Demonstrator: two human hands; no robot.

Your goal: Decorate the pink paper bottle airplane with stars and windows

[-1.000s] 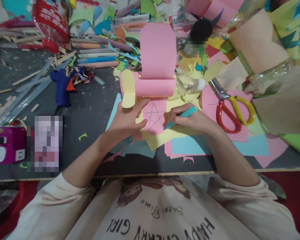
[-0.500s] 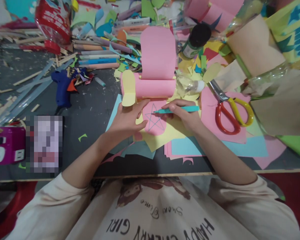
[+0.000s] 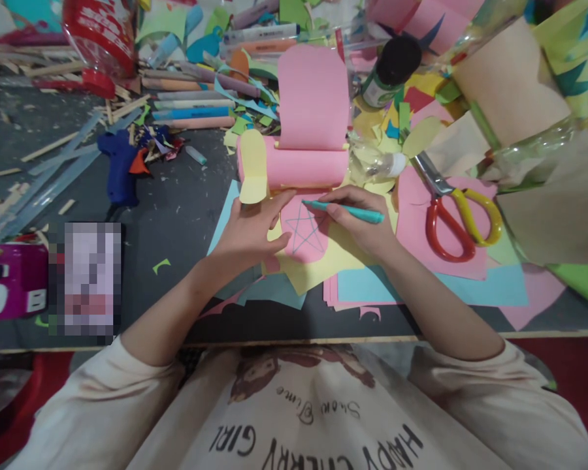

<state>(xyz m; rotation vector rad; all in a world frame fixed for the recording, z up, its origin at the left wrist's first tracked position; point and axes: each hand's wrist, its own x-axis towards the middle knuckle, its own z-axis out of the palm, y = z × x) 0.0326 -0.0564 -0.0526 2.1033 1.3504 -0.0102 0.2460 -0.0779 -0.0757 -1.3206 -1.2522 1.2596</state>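
My right hand [image 3: 355, 219] grips a teal marker [image 3: 367, 214], its tip at the top point of a star drawn in thin lines on a pink paper flap [image 3: 306, 228]. Fingers spread, my left hand [image 3: 257, 228] rests at the flap's left edge, thumb and forefinger on either side of that edge. Just beyond the flap lies a pink paper roll [image 3: 304, 168] with a rounded pink piece [image 3: 313, 98] standing out behind it. A yellow paper strip [image 3: 253, 166] is fixed to the roll's left end. Yellow paper [image 3: 304, 281] lies underneath.
Scissors [image 3: 451, 209] with red and yellow handles lie at right on pink paper. A blue glue gun [image 3: 120, 166], a phone-like blurred item [image 3: 91, 277] and a purple box [image 3: 12, 281] are at left. Markers [image 3: 193, 113], a dark-capped jar [image 3: 392, 72] and a red-labelled bottle [image 3: 100, 42] stand farther back.
The marker's tip has moved up from the star's left middle to its top point, and the marker's back end now slants lower. My left hand has stayed in place.
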